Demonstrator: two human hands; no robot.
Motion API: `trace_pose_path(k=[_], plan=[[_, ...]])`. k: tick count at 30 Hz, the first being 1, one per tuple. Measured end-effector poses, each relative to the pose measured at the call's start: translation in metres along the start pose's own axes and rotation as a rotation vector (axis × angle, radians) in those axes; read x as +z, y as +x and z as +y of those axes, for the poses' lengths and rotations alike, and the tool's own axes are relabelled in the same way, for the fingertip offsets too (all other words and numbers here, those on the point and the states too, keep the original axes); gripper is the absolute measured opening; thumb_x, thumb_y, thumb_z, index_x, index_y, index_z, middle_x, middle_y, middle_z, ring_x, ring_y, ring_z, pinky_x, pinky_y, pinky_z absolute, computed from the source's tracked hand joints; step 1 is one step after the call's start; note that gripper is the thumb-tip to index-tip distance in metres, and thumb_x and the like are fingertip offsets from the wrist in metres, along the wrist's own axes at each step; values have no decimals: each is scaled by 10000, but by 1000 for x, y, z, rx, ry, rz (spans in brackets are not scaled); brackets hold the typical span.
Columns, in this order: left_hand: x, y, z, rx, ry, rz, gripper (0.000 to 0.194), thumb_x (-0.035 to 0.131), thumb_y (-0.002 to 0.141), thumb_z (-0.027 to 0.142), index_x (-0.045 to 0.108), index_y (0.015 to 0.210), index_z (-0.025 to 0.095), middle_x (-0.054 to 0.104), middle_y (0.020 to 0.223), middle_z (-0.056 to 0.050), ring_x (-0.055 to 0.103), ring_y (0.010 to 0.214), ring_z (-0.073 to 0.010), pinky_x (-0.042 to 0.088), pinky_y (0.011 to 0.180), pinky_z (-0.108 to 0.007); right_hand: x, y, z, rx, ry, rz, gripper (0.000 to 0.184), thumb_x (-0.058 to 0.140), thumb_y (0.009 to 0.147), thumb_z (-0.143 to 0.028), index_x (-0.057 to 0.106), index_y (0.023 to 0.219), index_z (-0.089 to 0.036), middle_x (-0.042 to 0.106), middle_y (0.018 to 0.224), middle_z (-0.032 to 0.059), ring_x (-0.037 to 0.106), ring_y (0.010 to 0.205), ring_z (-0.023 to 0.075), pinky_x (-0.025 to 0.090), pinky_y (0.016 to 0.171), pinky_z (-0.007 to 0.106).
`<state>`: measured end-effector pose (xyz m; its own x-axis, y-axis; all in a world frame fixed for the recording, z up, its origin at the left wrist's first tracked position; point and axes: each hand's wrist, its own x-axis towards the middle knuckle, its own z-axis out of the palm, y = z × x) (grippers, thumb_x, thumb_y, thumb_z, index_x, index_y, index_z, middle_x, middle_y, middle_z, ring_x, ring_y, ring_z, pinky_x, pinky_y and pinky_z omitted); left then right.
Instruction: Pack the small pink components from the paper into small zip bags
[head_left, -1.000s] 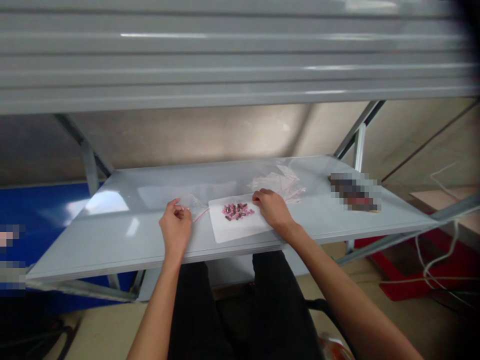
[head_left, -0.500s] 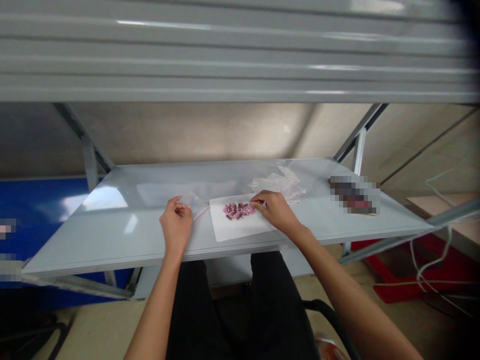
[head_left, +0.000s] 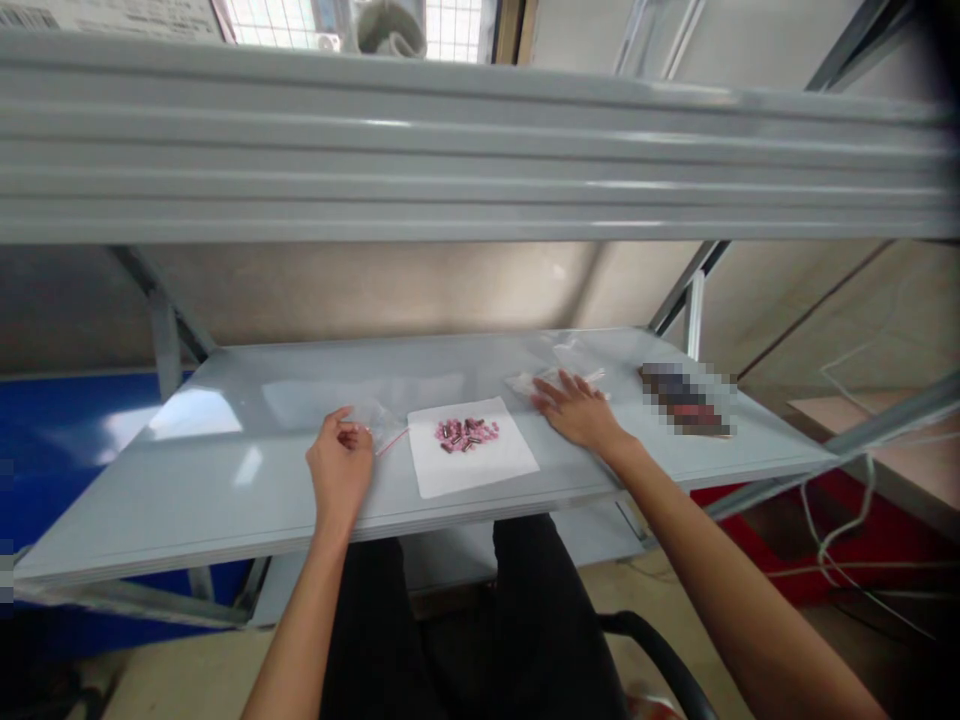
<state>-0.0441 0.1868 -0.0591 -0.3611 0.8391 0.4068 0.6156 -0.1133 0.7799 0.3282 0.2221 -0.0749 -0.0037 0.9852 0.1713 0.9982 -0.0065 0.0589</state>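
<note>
On a white sheet (head_left: 474, 470) lies a loose cluster of pink tablets and dark capsules (head_left: 466, 434). My left hand (head_left: 341, 460) rests on the table left of the sheet, its fingers curled closed beside a clear zip bag (head_left: 384, 420) with a red seal line. Whether the fingers pinch the bag or anything else is hidden. To the right of the sheet, my right hand (head_left: 574, 408) lies flat with its fingers stretched apart over a pile of clear zip bags (head_left: 574, 352), partly covering them.
A pixelated dark item (head_left: 686, 398) lies at the right of the grey table (head_left: 247, 490). A ridged grey shelf edge (head_left: 450, 180) spans above the work area. Metal braces stand at both sides. White cables (head_left: 825, 530) hang at the right, near a red object on the floor.
My right hand has left the pills and sheet, moved right and spread over the bag pile. My left hand keeps its curled pose by its bag. The view has tilted up.
</note>
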Motion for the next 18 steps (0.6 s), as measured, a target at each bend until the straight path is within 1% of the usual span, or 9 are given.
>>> trace_pose_path(k=[2, 4, 7, 9, 11, 13, 15, 17, 18], plan=[[0, 0, 0, 4, 1, 3, 375, 604, 810, 246, 677, 1154, 117, 727, 797, -67, 687, 728, -217, 544, 775, -341, 1, -7, 4, 29, 2, 57, 501, 372, 1063, -481, 499, 1513, -301, 414, 1585, 209, 464, 1380, 422, 417, 1021, 656], [0, -1, -1, 0, -1, 8, 371, 613, 814, 252, 677, 1157, 124, 724, 803, -61, 686, 725, -213, 548, 777, -342, -1, -13, 6, 41, 22, 95, 509, 365, 1060, -498, 500, 1512, -306, 466, 1547, 196, 472, 1361, 426, 413, 1010, 676], [0, -1, -3, -21, -47, 33, 397, 633, 820, 266, 664, 1194, 137, 721, 833, -57, 691, 751, -209, 556, 796, -348, -8, -17, 6, 51, 32, 137, 540, 349, 1054, -539, 459, 1540, -332, 506, 1527, 154, 361, 1433, 465, 271, 1058, 784], [-1, 1, -5, -45, -140, 57, 439, 648, 823, 276, 639, 1240, 141, 711, 853, -53, 707, 782, -207, 562, 794, -341, -17, -19, 4, 74, 35, 196, 561, 367, 1043, -560, 427, 1558, -347, 447, 1580, 137, 235, 1488, 501, 159, 1052, 851], [-2, 2, -2, -80, -267, 75, 475, 670, 823, 285, 612, 1274, 147, 697, 868, -44, 724, 793, -199, 570, 776, -324, -31, -23, -3, 86, 77, 284, 572, 415, 1031, -550, 436, 1556, -324, 353, 1637, 141, 154, 1511, 516, 132, 1048, 867], [-4, -3, 8, -128, -407, 92, 501, 707, 811, 286, 592, 1280, 155, 692, 889, -36, 734, 786, -183, 576, 779, -311, -48, -34, -19, 22, 219, 372, 545, 463, 1025, -501, 506, 1511, -256, 351, 1629, 172, 203, 1510, 480, 202, 1105, 796], [-6, -18, 23, -186, -559, 93, 550, 754, 788, 275, 562, 1293, 172, 694, 908, -25, 739, 777, -166, 584, 804, -309, -63, -52, -45, -146, 509, 395, 461, 480, 1029, -437, 595, 1406, -198, 504, 1503, 199, 423, 1422, 384, 363, 1136, 622], [-7, -44, 42, -241, -700, 35, 651, 795, 767, 266, 503, 1347, 214, 691, 910, -4, 750, 784, -163, 596, 828, -319, -72, -76, -78, -270, 915, 317, 395, 513, 1022, -428, 625, 1327, -205, 670, 1273, 162, 636, 1189, 291, 521, 1026, 480], [-8, -60, 50, -256, -731, -34, 687, 809, 765, 271, 479, 1367, 233, 694, 912, -2, 757, 797, -170, 602, 830, -323, -74, -87, -94, -281, 1111, 205, 399, 552, 1007, -435, 600, 1341, -223, 708, 1183, 127, 696, 1053, 251, 584, 914, 417]])
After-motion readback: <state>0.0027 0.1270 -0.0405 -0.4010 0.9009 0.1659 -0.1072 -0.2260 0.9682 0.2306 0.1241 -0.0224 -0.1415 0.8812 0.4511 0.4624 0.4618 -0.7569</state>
